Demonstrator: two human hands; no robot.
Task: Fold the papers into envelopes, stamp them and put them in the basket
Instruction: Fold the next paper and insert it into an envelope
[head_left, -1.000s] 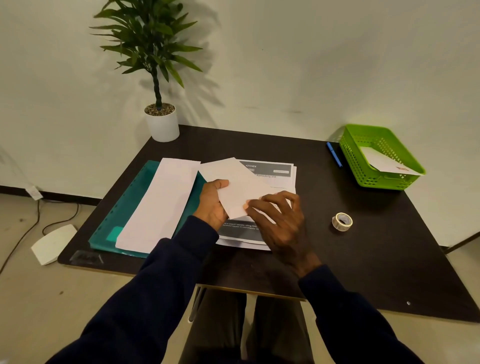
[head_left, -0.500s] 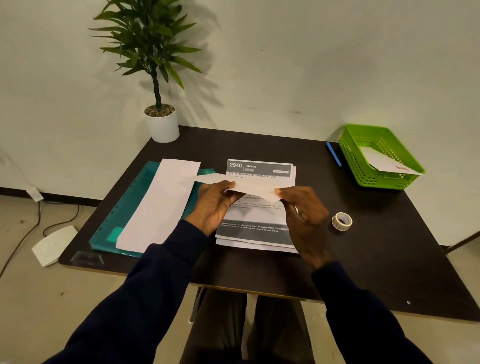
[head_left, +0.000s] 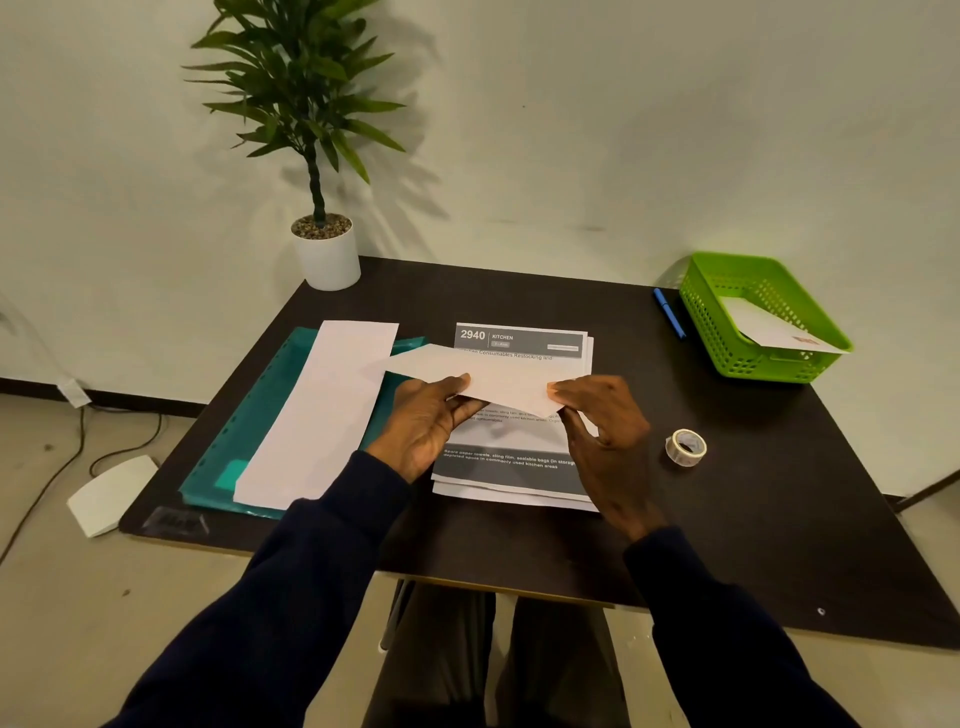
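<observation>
The folded paper (head_left: 498, 379) is held flat just above the printed stack (head_left: 514, 467) in the middle of the table (head_left: 779, 519), between both hands, with its pointed end toward the left. The likeliest trouble is in the fold itself. With the sheet in the air and gripped only along its near edge, the flaps could spring open or slide out of line, and a crease pressed then would set crooked. A loose pinch could also let it drop onto the stack and unfold.

The left hand (head_left: 423, 423) grips the near-left edge, thumb on top and fingers underneath, its wrist coming in from the near left. The right hand (head_left: 602, 431) pinches the near-right corner between thumb and forefinger, the other fingers curled downward over the stack.

The roll of tape (head_left: 685, 447) lies to the right, apart from the hands. At the far right stands the green basket (head_left: 711, 332), with one envelope (head_left: 769, 327) in it.
</observation>
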